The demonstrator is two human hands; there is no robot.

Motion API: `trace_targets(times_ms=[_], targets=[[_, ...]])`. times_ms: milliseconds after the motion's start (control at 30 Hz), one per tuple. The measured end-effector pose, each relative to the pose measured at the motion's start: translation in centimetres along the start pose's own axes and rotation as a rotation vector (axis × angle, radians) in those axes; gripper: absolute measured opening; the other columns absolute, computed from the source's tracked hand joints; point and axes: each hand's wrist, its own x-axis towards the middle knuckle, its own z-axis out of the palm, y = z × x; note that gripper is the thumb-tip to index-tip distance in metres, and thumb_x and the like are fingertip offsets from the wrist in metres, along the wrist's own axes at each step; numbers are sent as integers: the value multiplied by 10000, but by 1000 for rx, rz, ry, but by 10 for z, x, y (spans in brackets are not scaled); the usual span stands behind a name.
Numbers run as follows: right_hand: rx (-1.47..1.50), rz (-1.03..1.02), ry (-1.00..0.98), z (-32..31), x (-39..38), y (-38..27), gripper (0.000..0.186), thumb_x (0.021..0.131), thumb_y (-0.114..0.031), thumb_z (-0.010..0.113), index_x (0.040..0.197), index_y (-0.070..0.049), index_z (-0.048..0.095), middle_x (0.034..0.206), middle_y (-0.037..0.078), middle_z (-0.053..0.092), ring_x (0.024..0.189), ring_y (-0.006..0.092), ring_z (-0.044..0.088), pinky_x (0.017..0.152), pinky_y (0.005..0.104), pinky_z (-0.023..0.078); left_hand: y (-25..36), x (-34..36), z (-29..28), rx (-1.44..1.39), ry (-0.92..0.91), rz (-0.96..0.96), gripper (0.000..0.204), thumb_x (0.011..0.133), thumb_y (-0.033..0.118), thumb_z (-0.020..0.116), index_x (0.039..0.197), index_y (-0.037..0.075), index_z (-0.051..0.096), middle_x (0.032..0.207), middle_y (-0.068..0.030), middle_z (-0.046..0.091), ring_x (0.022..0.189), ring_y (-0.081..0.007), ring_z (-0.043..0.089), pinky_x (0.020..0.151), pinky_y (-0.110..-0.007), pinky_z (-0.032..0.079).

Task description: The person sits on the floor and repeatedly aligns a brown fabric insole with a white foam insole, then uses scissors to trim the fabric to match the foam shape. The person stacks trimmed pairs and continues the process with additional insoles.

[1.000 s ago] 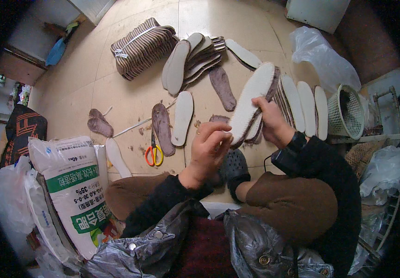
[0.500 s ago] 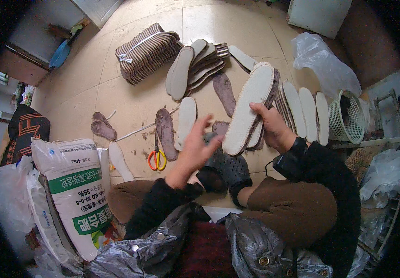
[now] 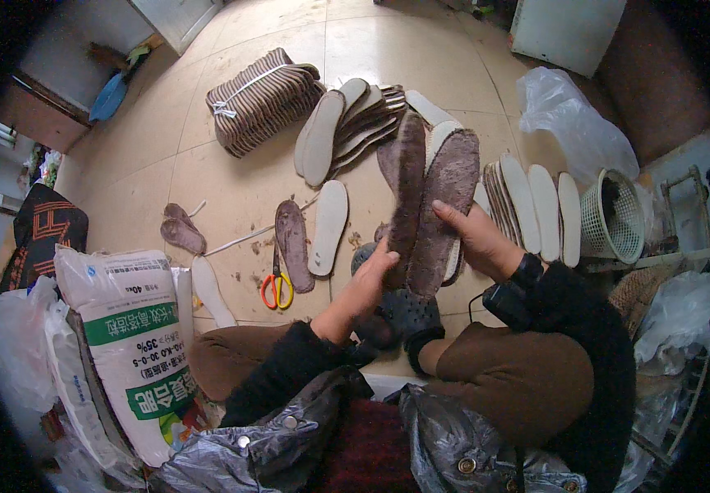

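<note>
Held upright before me are brown fuzzy insoles with pale undersides. My left hand (image 3: 361,286) grips a dark brown insole (image 3: 405,205) along its edge, turned nearly side-on. Closed round a small stack, my right hand (image 3: 488,240) has its thumb on the fuzzy face of the front insole (image 3: 448,215). A white rim of another insole shows behind it. On the floor to the left lie a brown insole (image 3: 292,238), a white-faced insole (image 3: 328,226) and scissors (image 3: 277,283) with red and yellow handles.
Beyond my hands sit a tied striped bundle of insoles (image 3: 260,99) and a fanned pile of insoles (image 3: 346,127). At right, white insoles (image 3: 522,201) lean beside a perforated basket (image 3: 614,215) and a clear plastic bag (image 3: 577,123). A large printed sack (image 3: 129,329) stands left.
My left hand, empty and spread before, now grips an insole from the stack. That insole has swung left, exposing the brown fuzzy face of the one in my right hand.
</note>
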Motion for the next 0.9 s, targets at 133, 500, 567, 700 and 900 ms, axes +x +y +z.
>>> trace_targets(times_ms=[133,500,567,700,900], targets=[[103,105,31,1,1,-2,350,886,-227,575,1142,2,509,1000,99,617,899,215,613,804,367,508,-8,-2,-10,-316,59,-78,438,894,292,416,1170,-32,518,1043,-145,622,897,-267,612,793,-371,490],[-9,27,20,-4,6,6,434,871,-269,633,1179,1,491,1049,87,604,943,188,588,841,333,486,1,3,1,548,50,254,566,912,298,451,1359,-20,312,1226,-178,496,1080,-308,531,896,-406,440],[-74,-80,-39,-3,8,8,474,856,-301,660,1191,-9,493,1066,77,599,961,173,571,859,317,469,10,-4,13,1044,18,284,745,905,283,512,1451,13,82,1351,-234,340,1243,-383,393,1020,-421,346],[-202,-91,-113,-4,4,7,597,818,-406,683,1233,-23,492,1165,78,557,1075,169,516,933,321,420,21,-11,37,1138,3,131,854,858,347,595,1454,43,65,1324,-288,322,1236,-445,366,1023,-418,349],[-226,-50,-157,-1,0,4,784,752,-510,705,1297,-15,437,1216,87,530,1137,181,490,966,326,398,15,-6,43,1081,7,349,891,823,326,642,1453,44,79,1335,-283,294,1249,-433,339,1041,-421,316]])
